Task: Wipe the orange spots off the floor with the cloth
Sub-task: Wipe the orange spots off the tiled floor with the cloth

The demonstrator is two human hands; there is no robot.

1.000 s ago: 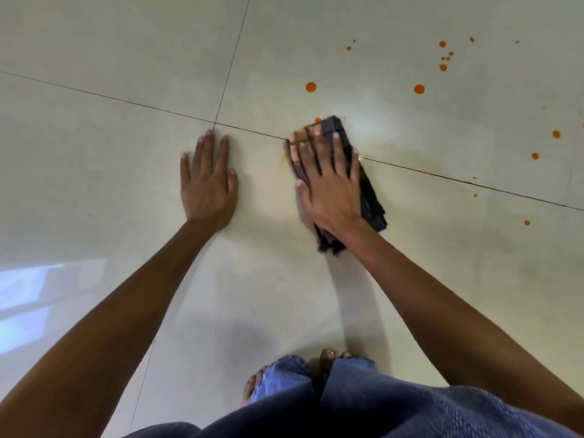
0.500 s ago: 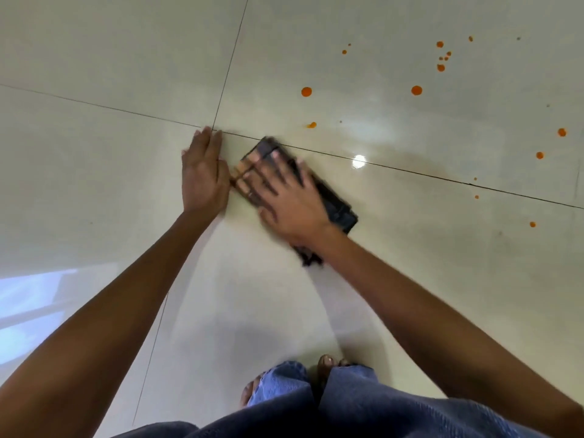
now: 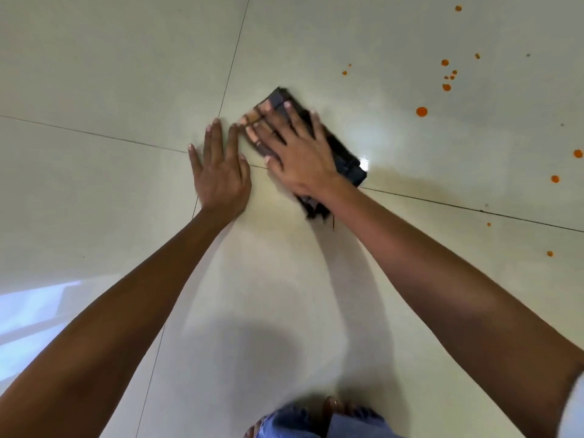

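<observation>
A dark folded cloth (image 3: pixel 344 153) with orange-brown checks lies on the pale tiled floor (image 3: pixel 110 74), slanting from upper left to lower right. My right hand (image 3: pixel 294 153) presses flat on it with fingers spread and straight. My left hand (image 3: pixel 221 172) rests flat on the bare floor just left of the cloth, fingers straight, almost touching the right hand. Several orange spots dot the floor to the right: a large one (image 3: pixel 421 111), a cluster (image 3: pixel 446 86) farther up, and smaller ones (image 3: pixel 555 178) near the right edge.
Dark grout lines (image 3: pixel 94 134) cross the floor near my hands. A bright glare (image 3: pixel 363 165) sits at the cloth's right end. My blue-clad knees and bare toes (image 3: pixel 331 406) show at the bottom. A window reflection (image 3: pixel 28 311) lies at the lower left.
My right hand has slid the cloth up across the grout line, over where two orange spots lay; they no longer show. The left hand stays planted.
</observation>
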